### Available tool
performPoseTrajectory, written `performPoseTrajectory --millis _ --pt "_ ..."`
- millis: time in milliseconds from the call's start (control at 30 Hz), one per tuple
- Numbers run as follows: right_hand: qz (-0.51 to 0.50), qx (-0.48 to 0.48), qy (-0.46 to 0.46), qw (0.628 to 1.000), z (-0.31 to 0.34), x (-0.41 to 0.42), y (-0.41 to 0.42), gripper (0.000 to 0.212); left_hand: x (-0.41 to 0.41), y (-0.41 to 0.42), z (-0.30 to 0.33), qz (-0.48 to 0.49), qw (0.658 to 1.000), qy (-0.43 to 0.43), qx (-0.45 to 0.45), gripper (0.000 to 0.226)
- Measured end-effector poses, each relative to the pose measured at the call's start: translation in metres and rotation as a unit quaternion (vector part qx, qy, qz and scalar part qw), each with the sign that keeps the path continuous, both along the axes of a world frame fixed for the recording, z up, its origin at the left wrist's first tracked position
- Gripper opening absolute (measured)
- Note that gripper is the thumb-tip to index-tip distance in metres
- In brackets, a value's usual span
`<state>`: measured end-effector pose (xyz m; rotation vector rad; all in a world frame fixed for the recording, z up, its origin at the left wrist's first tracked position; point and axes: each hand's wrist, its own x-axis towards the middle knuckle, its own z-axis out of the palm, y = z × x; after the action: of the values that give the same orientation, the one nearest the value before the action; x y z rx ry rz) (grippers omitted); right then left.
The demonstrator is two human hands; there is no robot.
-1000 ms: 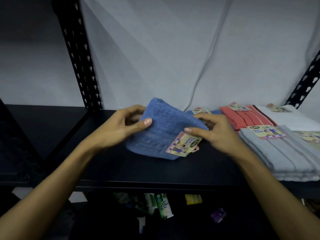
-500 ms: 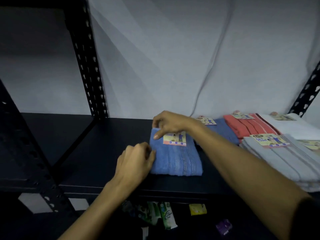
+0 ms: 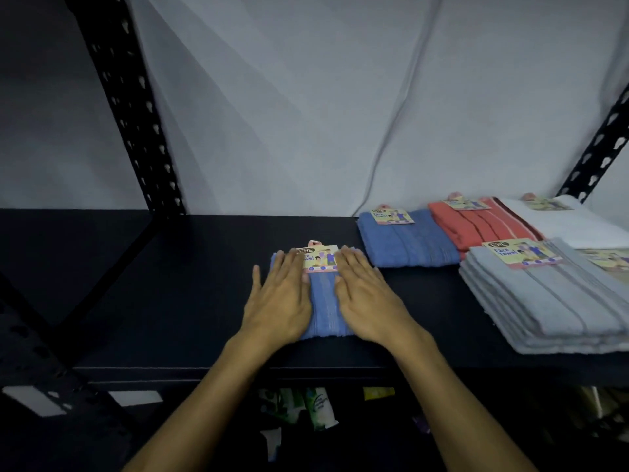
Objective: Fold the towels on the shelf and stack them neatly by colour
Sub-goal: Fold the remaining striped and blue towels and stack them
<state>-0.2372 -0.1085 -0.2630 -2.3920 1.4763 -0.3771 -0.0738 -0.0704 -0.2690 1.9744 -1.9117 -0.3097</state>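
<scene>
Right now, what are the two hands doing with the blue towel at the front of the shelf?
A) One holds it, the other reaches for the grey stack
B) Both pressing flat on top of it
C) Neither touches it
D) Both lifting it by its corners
B: the left hand and right hand lie palm-down with straight fingers on the folded blue towel, which rests on the shelf.

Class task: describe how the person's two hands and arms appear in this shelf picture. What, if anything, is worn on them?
Both the left hand and the right hand are bare: no gloves, rings, watch or bracelets visible. Both forearms are uncovered, with no sleeves in view.
</scene>
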Motion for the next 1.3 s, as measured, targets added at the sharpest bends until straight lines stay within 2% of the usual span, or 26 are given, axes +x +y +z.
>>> performPoseTrajectory --millis 133,267,333,400,433,500,600,633,700,800,967,1000,1100,1133,1200,1300 --pt "-0.011 0.028 0.0 1.0 -0.003 -0.023 0.009 0.057 0.005 0.008 0.0 -0.003 0.998 -0.053 0.025 0.063" --pt "-0.02 0.044 0.012 0.999 -0.001 -0.036 0.024 0.056 0.011 0.029 -0.001 0.002 0.997 -0.055 0.053 0.074" --pt "-0.032 0.041 0.0 0.999 -0.001 -0.043 0.036 0.056 0.013 0.037 0.001 0.022 0.998 -0.024 0.045 0.085" --pt "-0.061 0.012 -0.029 0.998 -0.003 -0.048 0.051 0.053 0.014 0.038 0.005 0.077 0.995 0.056 0.023 0.096" --pt "-0.08 -0.003 -0.048 0.996 -0.004 -0.049 0.057 0.049 0.014 0.035 0.008 0.106 0.99 0.093 0.019 0.094" --pt "-0.127 -0.014 -0.092 0.988 -0.003 -0.048 0.068 0.043 0.012 0.026 0.012 0.131 0.986 0.095 0.025 0.079" --pt "-0.195 0.001 -0.15 0.969 0.003 -0.042 0.076 0.039 0.006 0.013 0.017 0.119 0.989 0.081 0.041 0.048" --pt "-0.206 0.003 -0.17 0.964 0.005 -0.04 0.077 0.036 0.004 0.01 0.02 0.115 0.987 0.11 0.034 0.036" --pt "-0.209 0.025 -0.235 0.949 0.007 -0.04 0.075 0.023 0.0 0.01 0.029 0.107 0.966 0.234 0.002 0.02" --pt "-0.195 0.105 -0.356 0.908 0.009 -0.046 0.074 0.012 -0.009 0.017 0.044 0.096 0.915 0.391 -0.041 0.019" --pt "-0.182 0.177 -0.494 0.832 0.017 -0.059 0.069 0.015 -0.026 0.025 0.076 0.019 0.846 0.523 -0.104 0.028" --pt "-0.167 0.205 -0.53 0.806 0.019 -0.061 0.066 0.017 -0.028 0.025 0.086 -0.001 0.838 0.534 -0.108 0.032" --pt "-0.13 0.286 -0.648 0.694 0.032 -0.067 0.05 0.03 -0.034 0.015 0.116 -0.059 0.832 0.544 -0.092 0.045" --pt "-0.126 0.285 -0.667 0.677 0.038 -0.071 0.042 0.036 -0.036 0.008 0.125 -0.065 0.831 0.546 -0.087 0.046" --pt "-0.136 0.24 -0.67 0.689 0.054 -0.079 0.026 0.041 -0.042 -0.012 0.136 -0.059 0.833 0.544 -0.084 0.036" --pt "-0.177 0.141 -0.611 0.758 0.083 -0.096 -0.007 0.036 -0.054 -0.05 0.139 -0.019 0.845 0.526 -0.096 0.025"
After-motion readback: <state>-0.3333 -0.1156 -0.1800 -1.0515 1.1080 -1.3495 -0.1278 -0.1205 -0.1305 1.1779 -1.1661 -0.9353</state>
